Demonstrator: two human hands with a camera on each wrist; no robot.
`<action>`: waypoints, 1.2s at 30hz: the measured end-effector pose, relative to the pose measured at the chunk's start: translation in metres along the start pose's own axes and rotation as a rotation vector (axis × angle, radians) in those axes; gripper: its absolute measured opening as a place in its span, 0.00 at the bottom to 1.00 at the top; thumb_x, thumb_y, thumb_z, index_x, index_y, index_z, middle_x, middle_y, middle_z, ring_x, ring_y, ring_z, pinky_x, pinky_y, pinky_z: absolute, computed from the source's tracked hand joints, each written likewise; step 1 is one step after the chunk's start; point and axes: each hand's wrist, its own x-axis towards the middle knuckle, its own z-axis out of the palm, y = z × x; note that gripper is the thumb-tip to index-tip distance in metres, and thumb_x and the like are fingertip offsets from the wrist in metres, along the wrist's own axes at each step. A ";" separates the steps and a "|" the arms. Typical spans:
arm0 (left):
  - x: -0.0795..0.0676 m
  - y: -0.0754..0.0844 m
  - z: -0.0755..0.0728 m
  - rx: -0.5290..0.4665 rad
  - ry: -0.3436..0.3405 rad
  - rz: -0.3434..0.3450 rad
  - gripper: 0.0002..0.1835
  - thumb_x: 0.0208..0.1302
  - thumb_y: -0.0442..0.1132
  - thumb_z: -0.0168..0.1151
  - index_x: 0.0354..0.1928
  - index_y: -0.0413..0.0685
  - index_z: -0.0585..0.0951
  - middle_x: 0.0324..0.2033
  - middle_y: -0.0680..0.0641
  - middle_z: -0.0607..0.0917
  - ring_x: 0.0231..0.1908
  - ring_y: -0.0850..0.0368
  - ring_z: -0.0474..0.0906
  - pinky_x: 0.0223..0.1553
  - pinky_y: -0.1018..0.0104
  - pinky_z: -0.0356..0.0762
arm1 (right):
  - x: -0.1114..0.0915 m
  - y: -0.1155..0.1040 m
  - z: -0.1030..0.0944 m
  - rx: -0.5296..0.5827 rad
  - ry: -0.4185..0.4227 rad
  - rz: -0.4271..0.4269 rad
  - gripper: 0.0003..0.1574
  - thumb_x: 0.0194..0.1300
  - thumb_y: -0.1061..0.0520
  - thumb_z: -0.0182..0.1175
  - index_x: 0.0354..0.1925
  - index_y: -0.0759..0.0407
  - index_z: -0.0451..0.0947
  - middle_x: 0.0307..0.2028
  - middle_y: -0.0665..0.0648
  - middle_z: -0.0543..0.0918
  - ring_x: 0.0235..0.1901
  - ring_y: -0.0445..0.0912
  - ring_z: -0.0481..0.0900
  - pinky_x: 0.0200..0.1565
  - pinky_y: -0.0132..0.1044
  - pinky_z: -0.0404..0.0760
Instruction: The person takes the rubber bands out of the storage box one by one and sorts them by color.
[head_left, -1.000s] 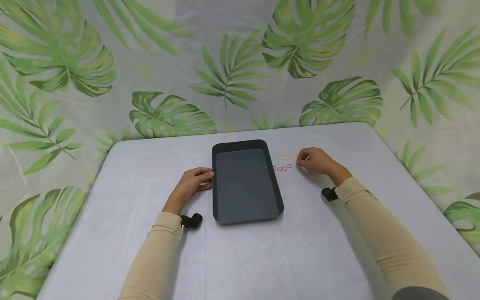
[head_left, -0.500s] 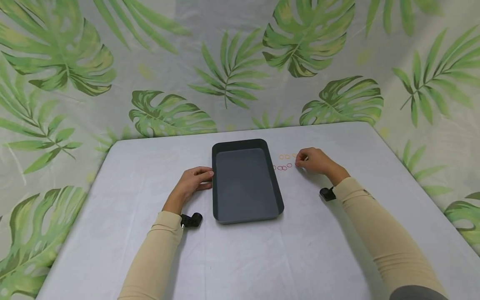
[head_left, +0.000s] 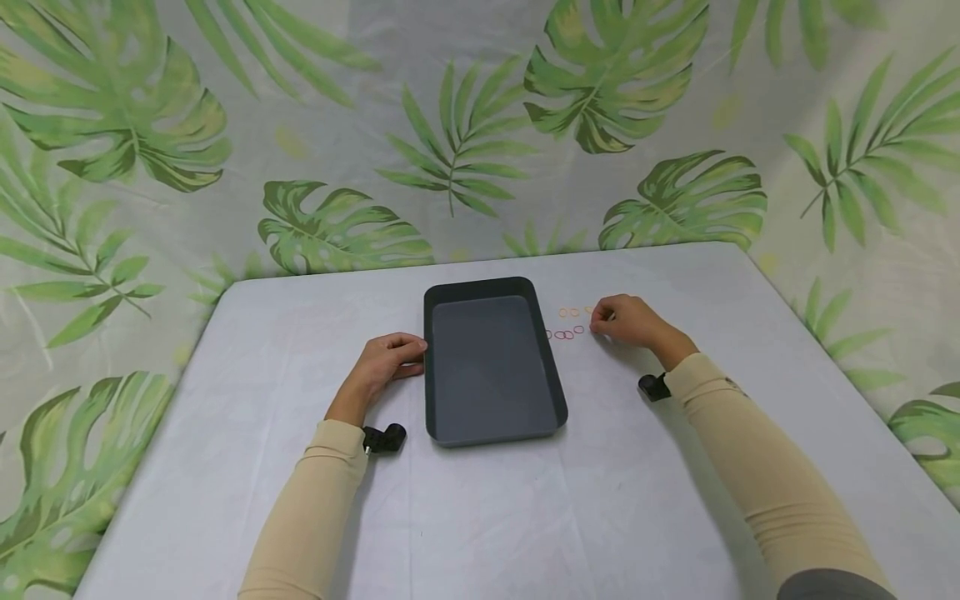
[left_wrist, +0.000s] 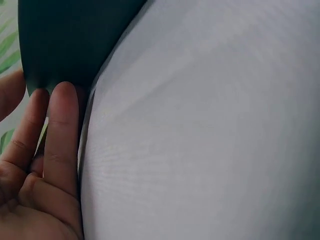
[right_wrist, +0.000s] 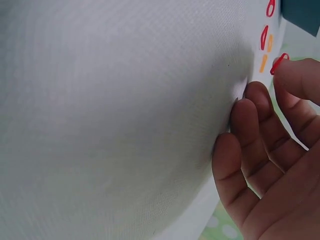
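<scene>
A dark grey baking tray (head_left: 491, 367) lies on the white-covered table. Against its left wall rest the fingertips of my left hand (head_left: 386, 362), fingers fairly straight; the left wrist view shows two fingertips (left_wrist: 64, 95) meeting the dark outer wall. Right of the tray, my right hand (head_left: 630, 321) is low over the table. Its thumb and index finger pinch a red rubber band (right_wrist: 279, 64), while the other fingers touch the cloth. Next to it lie several red rubber bands (head_left: 578, 330) in a row, with orange rubber bands (head_left: 574, 312) in a row behind.
White cloth covers the table (head_left: 487, 525). A leaf-printed curtain (head_left: 465, 133) stands along its back edge and down the sides. Each wrist carries a small black camera, such as the one on the left wrist (head_left: 385, 439).
My right hand has shifted very slightly left and stays by the same spot in the row of bands. The left hand and the tray stay in place.
</scene>
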 end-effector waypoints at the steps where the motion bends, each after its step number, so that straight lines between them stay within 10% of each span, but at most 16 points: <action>1: 0.000 0.001 0.001 0.000 0.000 0.002 0.11 0.67 0.37 0.65 0.46 0.37 0.82 0.36 0.54 0.84 0.39 0.63 0.83 0.44 0.69 0.88 | 0.000 0.000 -0.001 0.001 -0.002 0.004 0.07 0.67 0.57 0.61 0.35 0.61 0.78 0.33 0.57 0.81 0.29 0.46 0.72 0.31 0.33 0.70; 8: 0.003 0.003 0.003 0.006 -0.003 0.015 0.03 0.67 0.35 0.64 0.37 0.43 0.83 0.36 0.53 0.83 0.38 0.63 0.83 0.43 0.70 0.88 | -0.001 0.003 -0.003 0.020 -0.017 0.017 0.08 0.69 0.57 0.58 0.38 0.61 0.79 0.35 0.58 0.81 0.30 0.46 0.73 0.31 0.33 0.71; 22: 0.002 0.006 0.008 0.026 0.044 0.012 0.17 0.65 0.30 0.59 0.52 0.23 0.79 0.33 0.53 0.83 0.32 0.66 0.82 0.36 0.72 0.88 | -0.013 -0.005 -0.013 0.060 0.020 -0.056 0.09 0.71 0.56 0.57 0.41 0.61 0.81 0.41 0.61 0.84 0.36 0.49 0.79 0.33 0.33 0.75; 36: -0.001 0.009 0.007 0.101 0.102 0.034 0.09 0.63 0.31 0.61 0.39 0.31 0.85 0.42 0.45 0.86 0.29 0.63 0.86 0.36 0.71 0.87 | -0.035 -0.017 -0.024 0.102 -0.058 -0.121 0.12 0.73 0.55 0.57 0.46 0.61 0.80 0.44 0.60 0.84 0.38 0.51 0.80 0.38 0.36 0.77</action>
